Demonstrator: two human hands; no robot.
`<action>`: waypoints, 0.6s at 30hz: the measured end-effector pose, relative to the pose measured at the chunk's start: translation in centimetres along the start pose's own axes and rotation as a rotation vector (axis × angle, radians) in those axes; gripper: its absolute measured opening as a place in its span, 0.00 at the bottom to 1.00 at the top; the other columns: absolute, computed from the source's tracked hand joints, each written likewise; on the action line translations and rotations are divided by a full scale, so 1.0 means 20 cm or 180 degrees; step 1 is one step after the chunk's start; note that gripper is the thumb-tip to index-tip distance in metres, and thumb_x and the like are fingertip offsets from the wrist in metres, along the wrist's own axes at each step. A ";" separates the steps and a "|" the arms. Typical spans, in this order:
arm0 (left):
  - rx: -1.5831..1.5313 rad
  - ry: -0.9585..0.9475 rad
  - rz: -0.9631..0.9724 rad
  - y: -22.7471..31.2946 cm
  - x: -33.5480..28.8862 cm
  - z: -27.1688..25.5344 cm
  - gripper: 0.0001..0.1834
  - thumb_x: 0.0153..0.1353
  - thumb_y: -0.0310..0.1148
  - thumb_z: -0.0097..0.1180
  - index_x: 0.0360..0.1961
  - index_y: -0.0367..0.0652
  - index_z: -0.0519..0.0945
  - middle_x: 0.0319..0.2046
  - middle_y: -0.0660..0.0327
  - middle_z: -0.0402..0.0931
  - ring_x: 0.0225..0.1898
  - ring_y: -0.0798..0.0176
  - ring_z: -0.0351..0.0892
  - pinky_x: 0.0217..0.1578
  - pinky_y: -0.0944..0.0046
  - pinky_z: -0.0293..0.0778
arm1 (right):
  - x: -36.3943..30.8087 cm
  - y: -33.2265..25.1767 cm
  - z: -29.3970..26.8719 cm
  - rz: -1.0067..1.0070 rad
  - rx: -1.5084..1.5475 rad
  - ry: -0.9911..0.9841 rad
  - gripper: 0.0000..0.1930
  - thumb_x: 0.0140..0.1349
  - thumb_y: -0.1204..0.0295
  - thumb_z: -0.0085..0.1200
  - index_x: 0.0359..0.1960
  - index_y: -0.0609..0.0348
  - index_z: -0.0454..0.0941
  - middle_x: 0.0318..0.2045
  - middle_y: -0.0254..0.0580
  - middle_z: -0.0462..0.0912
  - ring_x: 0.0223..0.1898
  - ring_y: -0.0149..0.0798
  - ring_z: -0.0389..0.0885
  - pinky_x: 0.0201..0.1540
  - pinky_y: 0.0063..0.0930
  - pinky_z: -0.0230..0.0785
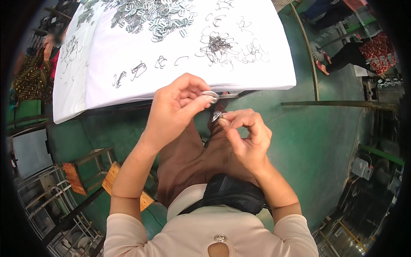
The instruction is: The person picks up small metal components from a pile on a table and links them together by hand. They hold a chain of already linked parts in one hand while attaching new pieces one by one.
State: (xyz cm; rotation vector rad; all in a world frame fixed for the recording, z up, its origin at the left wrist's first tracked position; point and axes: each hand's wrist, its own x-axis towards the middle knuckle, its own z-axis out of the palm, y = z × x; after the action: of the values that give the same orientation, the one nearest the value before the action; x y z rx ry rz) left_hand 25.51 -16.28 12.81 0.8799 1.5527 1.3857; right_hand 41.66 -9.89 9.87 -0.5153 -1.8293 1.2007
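Head view: The left hand (182,100) pinches a curved metal piece (210,94) by the near edge of the white-covered table (261,77); the right hand (248,132) pinches 1 small shiny metal piece (216,115). Thin dark wire hooks (219,44) lie on the tabletop.

One curved silver piece (209,93) is held in the left grip (176,102), at least one small shiny piece (216,115) in the right grip (250,132). Beyond both, on one white-covered counter (252,78), one uncountable heap of metal buckles (158,19), one dense tangle of dark hooks (219,44), three small hook clusters (138,69) and one single hook (179,59) are seen.
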 end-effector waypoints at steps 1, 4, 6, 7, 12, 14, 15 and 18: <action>0.0055 -0.0125 0.0075 0.01 -0.02 0.01 0.09 0.57 0.21 0.54 0.40 0.32 0.77 0.33 0.63 0.75 0.32 0.73 0.76 0.33 0.76 0.73 | 0.00 -0.01 0.00 -0.0026 -0.0002 0.0012 0.10 0.49 0.87 0.57 0.25 0.61 0.68 0.28 0.42 0.80 0.25 0.26 0.78 0.20 0.17 0.70; 0.0248 -0.0093 0.0223 0.05 -0.05 0.04 0.09 0.56 0.21 0.55 0.39 0.32 0.78 0.32 0.61 0.77 0.32 0.73 0.76 0.32 0.75 0.74 | -0.01 -0.01 0.00 -0.0058 -0.0032 0.0035 0.10 0.49 0.87 0.57 0.25 0.61 0.68 0.28 0.41 0.80 0.25 0.26 0.78 0.20 0.17 0.70; 0.0509 -0.0090 0.0297 0.08 -0.07 0.06 0.08 0.55 0.21 0.56 0.38 0.33 0.78 0.32 0.61 0.77 0.31 0.73 0.77 0.32 0.75 0.74 | -0.02 -0.01 -0.01 -0.0057 -0.0055 0.0048 0.10 0.50 0.87 0.57 0.25 0.61 0.69 0.28 0.41 0.80 0.25 0.26 0.78 0.20 0.17 0.70; 0.0769 -0.0082 0.0364 0.09 -0.07 0.07 0.08 0.55 0.21 0.56 0.37 0.34 0.79 0.32 0.60 0.78 0.31 0.73 0.77 0.31 0.75 0.75 | -0.02 0.00 -0.01 -0.0014 -0.0087 0.0035 0.10 0.50 0.86 0.57 0.26 0.61 0.69 0.28 0.41 0.80 0.25 0.27 0.78 0.21 0.18 0.70; 0.1167 0.0402 0.0856 0.07 -0.10 0.13 0.06 0.52 0.21 0.58 0.34 0.36 0.79 0.29 0.60 0.78 0.28 0.72 0.77 0.27 0.74 0.75 | -0.04 0.04 -0.01 -0.0105 -0.0200 0.0032 0.10 0.49 0.86 0.57 0.26 0.61 0.69 0.28 0.40 0.80 0.27 0.31 0.79 0.24 0.20 0.71; 0.1199 0.0602 0.0982 0.04 -0.11 0.15 0.06 0.51 0.21 0.59 0.32 0.37 0.80 0.28 0.59 0.78 0.26 0.70 0.77 0.25 0.73 0.75 | -0.05 0.06 -0.02 -0.0122 -0.0265 -0.0147 0.10 0.49 0.86 0.56 0.26 0.60 0.69 0.29 0.41 0.79 0.29 0.34 0.79 0.26 0.23 0.72; 0.1288 0.0648 0.1071 0.03 -0.11 0.15 0.06 0.50 0.20 0.60 0.31 0.37 0.79 0.27 0.60 0.78 0.25 0.70 0.77 0.24 0.73 0.74 | -0.05 0.06 -0.02 -0.0050 -0.0188 -0.0227 0.09 0.50 0.84 0.58 0.28 0.60 0.71 0.30 0.41 0.79 0.28 0.34 0.79 0.27 0.24 0.73; 0.1391 0.0741 0.1319 -0.03 -0.12 0.15 0.09 0.46 0.18 0.62 0.30 0.39 0.80 0.26 0.60 0.78 0.23 0.68 0.76 0.22 0.72 0.72 | 0.01 0.08 -0.08 0.0064 -0.0424 -0.0325 0.08 0.51 0.81 0.59 0.31 0.61 0.73 0.30 0.41 0.79 0.27 0.34 0.79 0.28 0.24 0.73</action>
State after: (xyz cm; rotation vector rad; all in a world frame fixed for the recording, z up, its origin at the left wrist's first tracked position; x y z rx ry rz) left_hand 29.14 -17.43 12.56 1.4077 1.9748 1.4971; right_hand 42.79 -8.17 8.70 -0.5568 -2.0053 1.1421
